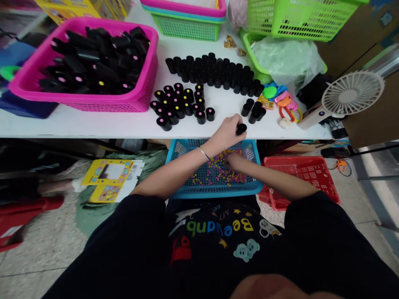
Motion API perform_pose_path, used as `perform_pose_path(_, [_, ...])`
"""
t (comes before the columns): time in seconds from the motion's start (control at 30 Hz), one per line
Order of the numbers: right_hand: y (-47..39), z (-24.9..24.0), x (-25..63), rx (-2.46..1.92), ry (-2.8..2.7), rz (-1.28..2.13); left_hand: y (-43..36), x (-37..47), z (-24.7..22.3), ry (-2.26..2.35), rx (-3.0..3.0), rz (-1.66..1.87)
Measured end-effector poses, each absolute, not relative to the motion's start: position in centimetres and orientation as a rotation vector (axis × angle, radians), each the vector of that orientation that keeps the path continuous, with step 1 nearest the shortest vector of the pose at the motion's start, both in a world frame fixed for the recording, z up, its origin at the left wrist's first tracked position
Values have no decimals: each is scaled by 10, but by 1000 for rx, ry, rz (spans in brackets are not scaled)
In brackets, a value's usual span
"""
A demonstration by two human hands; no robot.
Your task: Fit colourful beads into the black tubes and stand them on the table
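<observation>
Left hand [232, 129] is curled round a tube [241, 129] beyond the basket [218, 193]; inside, among pieces [240, 177], right hand [232, 160] is seen, grip indiscernible.

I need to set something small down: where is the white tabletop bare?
A strip of white tabletop is bare along the front edge, before the bright pink plastic basket. Another patch lies between the dot-topped black cylinders and the small black cylinder group, just beyond the left hand. It is crowded further right, around the pale round fan.

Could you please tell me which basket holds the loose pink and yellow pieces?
The blue basket below the near edge of the white table; unlike the others, it has the right hand inside.
</observation>
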State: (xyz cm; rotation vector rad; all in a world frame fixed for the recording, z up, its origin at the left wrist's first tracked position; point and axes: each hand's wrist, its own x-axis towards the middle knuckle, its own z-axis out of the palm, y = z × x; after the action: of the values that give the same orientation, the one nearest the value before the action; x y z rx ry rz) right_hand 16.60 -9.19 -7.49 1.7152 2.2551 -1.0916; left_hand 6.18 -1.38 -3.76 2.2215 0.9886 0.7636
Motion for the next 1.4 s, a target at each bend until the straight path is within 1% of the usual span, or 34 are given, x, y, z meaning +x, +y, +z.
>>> perform_pose_path(0.07, [-91,-60,179,1713,2293,-1116,-10,41,-42,897,2169,766])
perform_pose_path(0.13, [-88,-42,196,1813,2334,-1178,-6,23,-46,837,2148,757])
perform_pose_path(0.2, [-82,-24,212,2046,2387,-1313,-2,11,-49,785,2136,758])
perform_pose_path(0.27, [-73,-11,222,2320,2492,-1359,1,5,-53,752,2104,781])
perform_pose_path(0.33, [-64,-2,224,2489,2677,-1209,2,4,-56,742,2061,815])
perform_pose_path(0.37, [-61,0,223,2496,2779,-1097,2,4,-58,739,2040,830])
perform_pose_path(0.43, [-55,1,216,2364,2936,-910,2,5,-61,729,2006,854])
perform_pose_path(0.57, [-54,-4,208,2086,3047,-661,3,7,-66,705,1970,905])
perform_pose_path(0.8, [-68,-19,214,1929,3132,-299,7,8,-70,706,1910,914])
perform_pose_path(0.97, [-76,-43,213,1852,3130,6,8,8,-67,710,1916,902])
perform_pose_path(1.13, [-76,-61,214,1870,3013,59,6,8,-66,714,1919,906])
perform_pose_path(1.4, [-76,-56,211,1766,2980,27,7,9,-67,719,1931,923])
